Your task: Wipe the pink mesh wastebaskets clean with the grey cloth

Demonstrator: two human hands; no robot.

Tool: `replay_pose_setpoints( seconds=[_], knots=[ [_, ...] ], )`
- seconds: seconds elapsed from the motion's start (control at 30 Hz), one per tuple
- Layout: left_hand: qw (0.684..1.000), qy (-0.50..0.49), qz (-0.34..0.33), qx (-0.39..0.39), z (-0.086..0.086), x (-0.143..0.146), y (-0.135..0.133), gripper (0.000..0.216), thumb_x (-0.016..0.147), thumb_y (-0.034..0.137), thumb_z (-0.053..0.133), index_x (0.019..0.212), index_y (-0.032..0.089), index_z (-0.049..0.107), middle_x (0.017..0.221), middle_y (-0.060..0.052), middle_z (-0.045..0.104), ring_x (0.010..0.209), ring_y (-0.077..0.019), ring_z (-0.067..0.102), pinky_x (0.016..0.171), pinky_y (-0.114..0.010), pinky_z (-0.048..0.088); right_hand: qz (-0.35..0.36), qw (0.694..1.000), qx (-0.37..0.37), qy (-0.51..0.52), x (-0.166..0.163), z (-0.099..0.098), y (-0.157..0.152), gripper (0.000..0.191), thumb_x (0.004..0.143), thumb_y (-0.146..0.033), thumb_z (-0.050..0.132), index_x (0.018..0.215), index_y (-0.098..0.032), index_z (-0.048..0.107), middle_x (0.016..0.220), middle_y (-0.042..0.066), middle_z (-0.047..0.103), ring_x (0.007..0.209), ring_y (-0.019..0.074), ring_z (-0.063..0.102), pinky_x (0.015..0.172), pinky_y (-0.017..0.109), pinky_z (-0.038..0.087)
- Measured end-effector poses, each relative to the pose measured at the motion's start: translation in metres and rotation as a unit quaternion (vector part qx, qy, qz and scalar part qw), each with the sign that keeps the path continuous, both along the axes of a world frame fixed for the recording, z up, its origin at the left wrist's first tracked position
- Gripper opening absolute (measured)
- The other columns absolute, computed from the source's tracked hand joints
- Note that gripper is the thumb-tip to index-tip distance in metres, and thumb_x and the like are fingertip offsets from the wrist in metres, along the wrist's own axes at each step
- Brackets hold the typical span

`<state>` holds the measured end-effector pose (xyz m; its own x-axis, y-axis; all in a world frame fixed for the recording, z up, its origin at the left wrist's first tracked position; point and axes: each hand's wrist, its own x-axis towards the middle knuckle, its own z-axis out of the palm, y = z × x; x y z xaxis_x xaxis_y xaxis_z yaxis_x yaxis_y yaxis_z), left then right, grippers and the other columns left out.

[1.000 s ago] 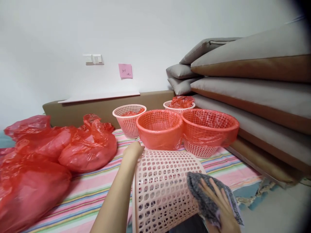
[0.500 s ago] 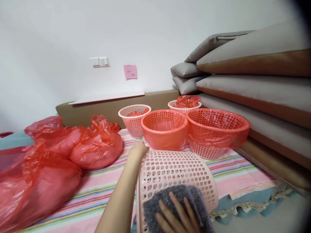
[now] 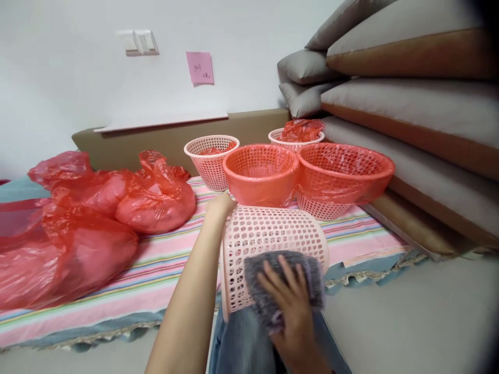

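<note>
A pale pink perforated plastic basket (image 3: 273, 228) lies on its side above my lap, its wide rim toward the left and its base toward the right. My left hand (image 3: 222, 205) is closed around the far part of the rim; its fingertips are mostly hidden. Against the near side of the basket wall, my right hand (image 3: 290, 288) holds a folded grey cloth (image 3: 259, 291) with lilac edging. The fingers of that hand lie spread over the cloth, pressing it flat to the holes.
Behind stand a red-lined basket (image 3: 261, 179), another red-lined basket (image 3: 346, 176) and two pink baskets (image 3: 212, 166) with red plastic inside. Filled red bags (image 3: 156, 202) rest on the striped cloth (image 3: 156, 275) at left. Stacked grey cushions (image 3: 405, 104) rise on the right.
The view has tipped downward, so my jeans now show below the basket. My right hand and the cloth remain on the basket wall, and my left hand keeps its grip on the rim.
</note>
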<state>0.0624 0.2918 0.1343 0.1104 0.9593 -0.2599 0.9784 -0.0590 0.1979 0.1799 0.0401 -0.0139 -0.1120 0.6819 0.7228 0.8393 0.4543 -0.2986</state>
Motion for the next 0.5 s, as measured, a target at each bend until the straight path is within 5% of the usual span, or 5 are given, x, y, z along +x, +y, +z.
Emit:
replay_pose_setpoints(
  seconds=[0.1, 0.23, 0.37, 0.5],
  knots=[
    [1.000, 0.012, -0.008, 0.007, 0.000, -0.002, -0.002, 0.035, 0.097, 0.042, 0.062, 0.122, 0.017, 0.064, 0.124, -0.010, 0.066, 0.109, -0.0234, 0.066, 0.095, -0.046, 0.056, 0.061, 0.997, 0.024, -0.029, -0.026, 0.017, 0.000, 0.053, 0.101, -0.041, 0.029, 0.142, -0.024, 0.057, 0.151, -0.003, 0.057, 0.155, 0.0237, 0.028, 0.129, 0.045, 0.008],
    [0.999, 0.008, -0.031, 0.024, 0.002, -0.003, -0.008, 0.034, 0.098, 0.043, 0.061, 0.117, 0.016, 0.066, 0.121, -0.009, 0.068, 0.109, -0.0230, 0.066, 0.097, -0.047, 0.054, 0.085, 0.995, 0.004, -0.046, -0.003, 0.017, 0.000, 0.050, 0.098, -0.035, 0.036, 0.143, -0.023, 0.056, 0.149, 0.000, 0.059, 0.153, 0.0230, 0.033, 0.127, 0.047, 0.019],
    [0.998, -0.022, -0.046, 0.043, 0.007, -0.001, -0.023, 0.033, 0.102, 0.037, 0.050, 0.112, 0.013, 0.069, 0.110, -0.012, 0.074, 0.104, -0.0250, 0.070, 0.095, -0.042, 0.053, -0.022, 0.999, -0.017, 0.045, 0.057, 0.004, 0.002, 0.056, 0.088, -0.023, 0.045, 0.144, -0.023, 0.052, 0.147, 0.007, 0.060, 0.150, 0.0287, 0.039, 0.123, 0.061, 0.024],
    [0.994, -0.058, -0.035, 0.087, 0.014, 0.003, -0.055, 0.039, 0.099, 0.035, 0.047, 0.122, 0.011, 0.067, 0.118, -0.020, 0.073, 0.111, -0.0321, 0.069, 0.094, -0.041, 0.052, -0.143, 0.976, 0.003, 0.162, 0.107, 0.000, 0.015, 0.050, 0.091, -0.031, 0.057, 0.139, -0.022, 0.058, 0.142, 0.013, 0.063, 0.138, 0.0349, 0.053, 0.114, 0.065, 0.037]
  ],
)
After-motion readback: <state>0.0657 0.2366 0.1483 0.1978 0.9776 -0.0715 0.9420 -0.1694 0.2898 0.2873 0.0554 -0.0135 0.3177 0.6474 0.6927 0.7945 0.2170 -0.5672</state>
